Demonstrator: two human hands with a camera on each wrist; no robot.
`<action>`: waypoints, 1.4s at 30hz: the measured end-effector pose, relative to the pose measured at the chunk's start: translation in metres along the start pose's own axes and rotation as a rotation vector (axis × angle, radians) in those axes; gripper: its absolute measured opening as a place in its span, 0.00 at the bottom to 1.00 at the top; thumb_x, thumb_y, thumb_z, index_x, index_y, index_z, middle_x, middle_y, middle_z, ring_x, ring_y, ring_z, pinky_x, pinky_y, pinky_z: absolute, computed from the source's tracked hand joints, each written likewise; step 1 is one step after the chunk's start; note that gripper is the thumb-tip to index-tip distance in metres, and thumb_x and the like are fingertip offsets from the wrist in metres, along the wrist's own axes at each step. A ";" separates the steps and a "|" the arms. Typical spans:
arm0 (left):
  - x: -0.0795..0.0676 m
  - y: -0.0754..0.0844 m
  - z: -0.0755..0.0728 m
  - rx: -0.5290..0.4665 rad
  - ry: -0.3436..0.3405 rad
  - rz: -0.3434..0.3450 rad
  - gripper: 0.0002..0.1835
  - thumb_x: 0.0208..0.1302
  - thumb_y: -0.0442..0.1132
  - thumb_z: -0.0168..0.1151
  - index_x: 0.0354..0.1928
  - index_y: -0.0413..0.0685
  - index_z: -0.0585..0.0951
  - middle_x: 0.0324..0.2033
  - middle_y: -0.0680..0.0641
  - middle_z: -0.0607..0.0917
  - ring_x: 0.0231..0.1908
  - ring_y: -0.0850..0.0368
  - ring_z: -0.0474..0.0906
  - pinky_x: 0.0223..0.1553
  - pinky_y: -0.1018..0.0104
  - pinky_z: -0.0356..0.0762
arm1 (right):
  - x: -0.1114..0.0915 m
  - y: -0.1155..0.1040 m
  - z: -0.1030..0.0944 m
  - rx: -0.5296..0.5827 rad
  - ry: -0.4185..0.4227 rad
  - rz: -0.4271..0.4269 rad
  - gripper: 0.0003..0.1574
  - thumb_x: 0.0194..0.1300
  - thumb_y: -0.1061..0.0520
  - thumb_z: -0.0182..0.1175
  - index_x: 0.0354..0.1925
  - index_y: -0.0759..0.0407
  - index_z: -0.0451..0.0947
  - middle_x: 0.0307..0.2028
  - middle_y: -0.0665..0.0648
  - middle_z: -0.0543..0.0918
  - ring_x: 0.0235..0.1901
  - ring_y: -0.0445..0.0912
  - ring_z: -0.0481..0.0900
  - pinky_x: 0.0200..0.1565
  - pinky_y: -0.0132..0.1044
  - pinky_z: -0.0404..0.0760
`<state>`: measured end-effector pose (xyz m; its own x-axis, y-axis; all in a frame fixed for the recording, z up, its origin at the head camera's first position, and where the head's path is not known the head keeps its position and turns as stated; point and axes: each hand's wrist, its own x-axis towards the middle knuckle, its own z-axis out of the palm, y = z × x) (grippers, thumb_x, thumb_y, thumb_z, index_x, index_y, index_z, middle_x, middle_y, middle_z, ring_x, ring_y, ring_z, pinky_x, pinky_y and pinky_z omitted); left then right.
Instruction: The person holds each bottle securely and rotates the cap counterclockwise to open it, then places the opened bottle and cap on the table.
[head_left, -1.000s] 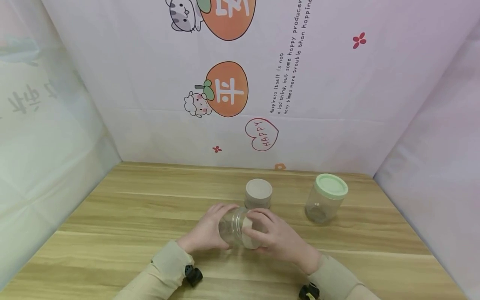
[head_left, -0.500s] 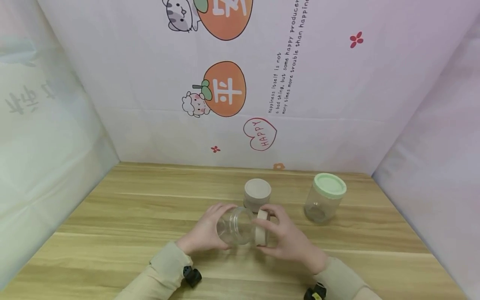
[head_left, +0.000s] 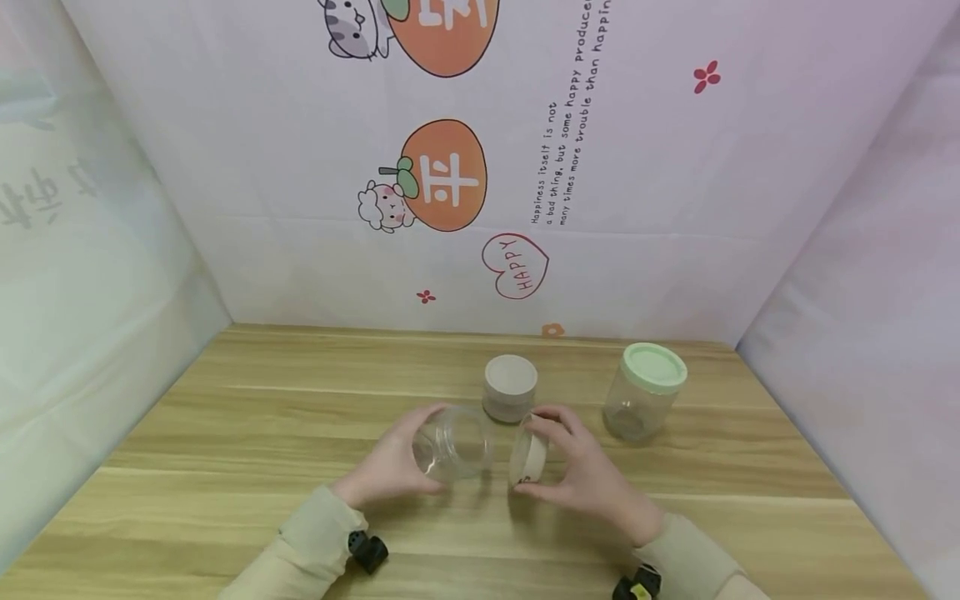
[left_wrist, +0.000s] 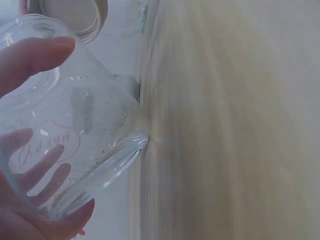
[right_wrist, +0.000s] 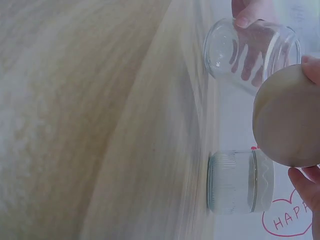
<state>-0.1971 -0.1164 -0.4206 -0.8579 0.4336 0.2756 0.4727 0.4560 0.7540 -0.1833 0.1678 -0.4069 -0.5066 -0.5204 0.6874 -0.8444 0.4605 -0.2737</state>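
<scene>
My left hand (head_left: 390,460) grips a clear jar (head_left: 454,446) around its body, tilted so the open mouth faces right. Through the glass in the left wrist view, the fingers (left_wrist: 45,160) curl behind the jar, the thumb in front. The jar's lower edge meets the wooden surface there. Opposite the mouth, my right hand (head_left: 581,467) pinches a cream lid (head_left: 531,450) by its edge, held on its side. A gap separates lid and jar mouth. The right wrist view shows the lid's flat top (right_wrist: 287,117) in front of the jar.
A short clear jar with a whitish lid (head_left: 511,387) stands just behind the hands. Farther right is a taller clear jar with a green lid (head_left: 647,392). Printed white cloth (head_left: 637,275) hangs behind and beside the wooden table (head_left: 225,433).
The lid has come off the jar's mouth and moved right with my right hand, now turned slightly. My left hand and the jar have shifted a little left.
</scene>
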 end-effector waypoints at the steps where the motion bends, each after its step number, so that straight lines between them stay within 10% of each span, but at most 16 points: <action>1: -0.002 0.000 -0.002 -0.010 0.007 -0.007 0.54 0.27 0.34 0.80 0.66 0.50 0.65 0.59 0.45 0.73 0.59 0.46 0.69 0.60 0.41 0.66 | 0.000 0.000 0.000 0.001 0.001 0.013 0.43 0.40 0.48 0.78 0.51 0.62 0.72 0.51 0.62 0.72 0.47 0.50 0.75 0.45 0.44 0.81; 14: -0.018 -0.005 -0.039 -0.054 0.124 -0.083 0.55 0.29 0.34 0.81 0.66 0.48 0.64 0.57 0.39 0.75 0.54 0.42 0.72 0.54 0.38 0.70 | 0.003 -0.008 0.008 0.052 -0.223 0.281 0.35 0.37 0.53 0.79 0.36 0.58 0.65 0.54 0.68 0.72 0.51 0.58 0.76 0.48 0.49 0.81; 42: -0.069 -0.022 -0.107 0.024 0.367 -0.108 0.55 0.31 0.31 0.80 0.66 0.37 0.60 0.58 0.33 0.71 0.57 0.38 0.66 0.58 0.31 0.59 | 0.032 -0.033 0.058 0.090 -0.341 0.281 0.31 0.42 0.49 0.77 0.33 0.55 0.65 0.54 0.62 0.76 0.54 0.55 0.76 0.52 0.48 0.79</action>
<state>-0.1699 -0.2394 -0.3925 -0.9161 0.0765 0.3935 0.3762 0.5036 0.7778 -0.1815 0.0945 -0.4148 -0.7338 -0.5987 0.3211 -0.6704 0.5614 -0.4853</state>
